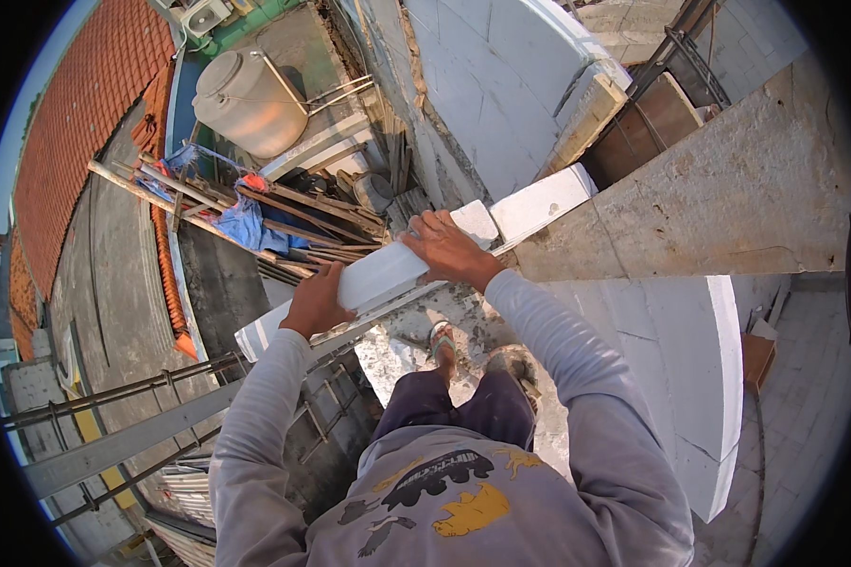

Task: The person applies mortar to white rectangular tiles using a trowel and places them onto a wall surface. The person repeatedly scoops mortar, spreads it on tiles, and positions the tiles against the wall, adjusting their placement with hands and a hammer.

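A long white lightweight concrete block (383, 272) lies along the top edge of a wall in front of me. My left hand (318, 302) is closed over its left part, fingers across the top. Further right, my right hand (447, 249) grips the same block near its right end, fingers over the far edge. Another white block (545, 201) sits in line just to the right, with a narrow joint between them. Below the block my sandalled feet stand on a pale, splattered surface (449, 304).
A grey plank (671, 208) slopes up at the right. Steel rebar (170, 383) sticks out at the left. Beyond the wall are piled timber (321, 219), a blue tarp (246, 222), a water tank (248, 102) and a tiled roof (95, 85). Pale block walls (652, 369) stand at the right.
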The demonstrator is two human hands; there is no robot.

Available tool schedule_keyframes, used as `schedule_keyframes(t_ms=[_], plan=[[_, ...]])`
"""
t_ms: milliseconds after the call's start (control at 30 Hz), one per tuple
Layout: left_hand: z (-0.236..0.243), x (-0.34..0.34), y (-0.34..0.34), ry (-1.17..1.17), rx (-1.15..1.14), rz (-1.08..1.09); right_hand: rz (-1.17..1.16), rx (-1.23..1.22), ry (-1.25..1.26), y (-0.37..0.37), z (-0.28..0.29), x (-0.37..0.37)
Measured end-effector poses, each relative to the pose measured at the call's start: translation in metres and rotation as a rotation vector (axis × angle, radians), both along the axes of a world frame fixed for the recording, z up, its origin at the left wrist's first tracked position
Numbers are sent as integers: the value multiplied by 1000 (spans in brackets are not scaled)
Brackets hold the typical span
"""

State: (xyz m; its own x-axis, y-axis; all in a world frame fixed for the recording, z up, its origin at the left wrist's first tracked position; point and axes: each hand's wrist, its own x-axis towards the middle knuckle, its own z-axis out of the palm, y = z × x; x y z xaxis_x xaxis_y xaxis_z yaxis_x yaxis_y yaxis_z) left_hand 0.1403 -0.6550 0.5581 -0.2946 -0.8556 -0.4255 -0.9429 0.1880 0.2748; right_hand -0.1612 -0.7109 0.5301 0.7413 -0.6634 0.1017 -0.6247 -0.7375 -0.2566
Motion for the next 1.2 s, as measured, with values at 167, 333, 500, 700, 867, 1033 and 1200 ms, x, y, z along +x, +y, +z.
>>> schedule_keyframes(t_ms=[167,333,500,700,867,1033,1200], plan=[[1,-1,10,28,-10,1,0,27,-12,8,-2,2],[1,-1,14,-13,13,-14,-11,16,-31,15,-5,4],[1,-8,16,-40,-6,-16,-23,3,-76,16,-8,-3],[-6,-5,19,-5,-83,-15,-8,39,-120,13,-7,-5],[-2,1,29,23,-47,43,1,155,-40,12,6,10],[1,0,28,19,-86,35,-36,211,-22,13,-1,13],[-10,4,41,71,-167,85,9,185,29,15,9,19]])
